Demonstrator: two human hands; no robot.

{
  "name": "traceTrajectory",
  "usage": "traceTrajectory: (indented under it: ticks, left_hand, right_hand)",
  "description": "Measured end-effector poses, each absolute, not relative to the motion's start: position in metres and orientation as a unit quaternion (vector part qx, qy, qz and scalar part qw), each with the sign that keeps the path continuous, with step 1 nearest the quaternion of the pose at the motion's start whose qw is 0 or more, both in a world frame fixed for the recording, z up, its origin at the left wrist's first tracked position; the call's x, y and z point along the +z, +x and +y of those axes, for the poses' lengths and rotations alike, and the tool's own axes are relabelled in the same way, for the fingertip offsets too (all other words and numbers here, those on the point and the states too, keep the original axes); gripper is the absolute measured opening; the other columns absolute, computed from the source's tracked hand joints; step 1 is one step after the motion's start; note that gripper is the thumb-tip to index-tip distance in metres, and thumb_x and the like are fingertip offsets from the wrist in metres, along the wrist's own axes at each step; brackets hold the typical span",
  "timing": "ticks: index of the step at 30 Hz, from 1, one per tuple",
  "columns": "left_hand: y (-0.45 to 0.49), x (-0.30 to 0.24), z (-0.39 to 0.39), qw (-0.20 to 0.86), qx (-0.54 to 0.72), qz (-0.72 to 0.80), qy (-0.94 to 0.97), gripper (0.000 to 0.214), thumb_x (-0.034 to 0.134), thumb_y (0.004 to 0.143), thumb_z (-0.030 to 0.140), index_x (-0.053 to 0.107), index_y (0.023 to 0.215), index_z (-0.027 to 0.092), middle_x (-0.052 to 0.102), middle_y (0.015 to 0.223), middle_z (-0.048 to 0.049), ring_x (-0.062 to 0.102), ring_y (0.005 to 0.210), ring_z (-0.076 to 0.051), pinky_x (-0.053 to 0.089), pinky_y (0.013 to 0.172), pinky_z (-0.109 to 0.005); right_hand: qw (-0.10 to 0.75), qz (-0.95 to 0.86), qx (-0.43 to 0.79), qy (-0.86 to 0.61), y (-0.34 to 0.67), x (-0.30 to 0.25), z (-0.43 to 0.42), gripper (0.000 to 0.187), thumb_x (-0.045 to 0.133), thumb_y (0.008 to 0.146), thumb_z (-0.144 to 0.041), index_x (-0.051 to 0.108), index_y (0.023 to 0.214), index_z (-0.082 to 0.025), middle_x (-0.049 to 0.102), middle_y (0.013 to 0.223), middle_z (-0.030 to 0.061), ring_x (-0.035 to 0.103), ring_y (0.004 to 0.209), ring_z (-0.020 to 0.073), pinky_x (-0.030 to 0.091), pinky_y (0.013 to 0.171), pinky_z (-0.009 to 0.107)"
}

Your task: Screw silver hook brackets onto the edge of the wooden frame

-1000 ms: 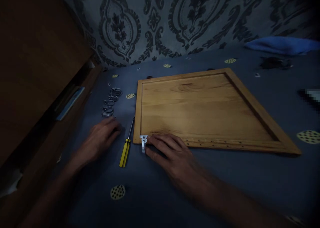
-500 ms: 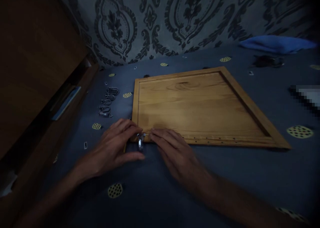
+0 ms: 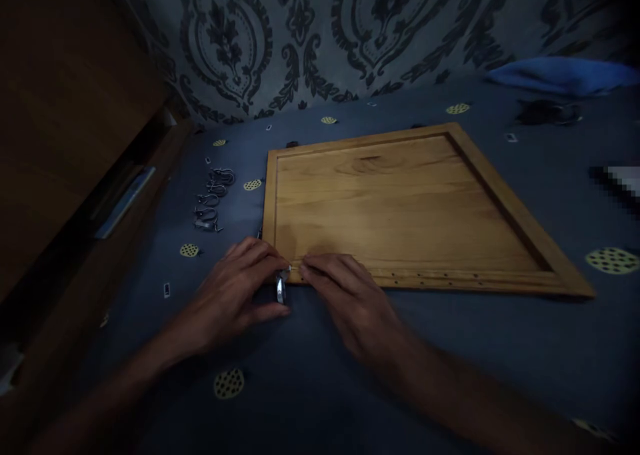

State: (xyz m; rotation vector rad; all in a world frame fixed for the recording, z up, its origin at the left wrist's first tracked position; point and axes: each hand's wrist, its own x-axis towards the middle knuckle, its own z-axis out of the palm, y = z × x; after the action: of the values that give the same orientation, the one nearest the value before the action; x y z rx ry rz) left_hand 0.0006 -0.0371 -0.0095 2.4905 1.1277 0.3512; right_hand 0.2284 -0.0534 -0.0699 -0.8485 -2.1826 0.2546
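With left hand (image 3: 235, 285), holding thumb and forefinger apart about a metal hook (image 3: 281, 290) at the near left corner of a wooden panel (image 3: 390, 202), not showing whether clamped. With right hand (image 3: 353, 302), resting grouped fingers on the panel's near edge, hiding any grip. Showing loose hooks (image 3: 207, 202) beyond, then blue cloth (image 3: 565, 75) near the patterned wall (image 3: 310, 48).

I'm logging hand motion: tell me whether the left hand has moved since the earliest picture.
Yes: the left hand moved rightward, from beside the wooden panel to its near left corner.
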Motion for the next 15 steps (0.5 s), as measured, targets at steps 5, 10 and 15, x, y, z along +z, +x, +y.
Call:
traceTrajectory:
  ticks: [5,10,15]
  left_hand:
    - [0.0018,-0.0087,-0.0368,0.198,0.116,0.4,0.887,0.033,0.071,0.095,0.042,0.062,0.119,0.021,0.066,0.116,-0.0072,0.057,0.105,-0.026,0.045,0.09,-0.04]
    - [0.0019,-0.0069,-0.0371,0.199,0.107,0.403,0.887,0.03,0.067,0.097,0.041,0.061,0.118,0.021,0.065,0.115,-0.0074,0.057,0.105,-0.027,0.045,0.089,-0.042]
    - [0.0017,-0.009,-0.035,0.201,0.112,0.399,0.888,0.032,0.068,0.096,0.043,0.061,0.118,0.02,0.065,0.113,-0.0076,0.057,0.104,-0.027,0.048,0.09,-0.042]
  right_hand:
    - [0.392,-0.853,0.101,-0.328,0.2278,-0.0726,-0.0526,0.034,0.042,0.101,-0.005,0.064,0.127,-0.011,0.071,0.119,0.017,0.066,0.106,0.0264,0.062,0.088,0.045]
    - [0.383,-0.855,0.104,-0.335,0.2279,-0.0756,-0.0527,0.035,0.043,0.101,-0.007,0.065,0.129,-0.011,0.071,0.122,0.0171,0.065,0.11,0.0274,0.061,0.091,0.046]
    - [0.377,-0.857,0.112,-0.333,0.2287,-0.0749,-0.0525,0.042,0.04,0.101,-0.006,0.064,0.135,-0.015,0.07,0.122,0.0165,0.065,0.11,0.0283,0.061,0.089,0.049]
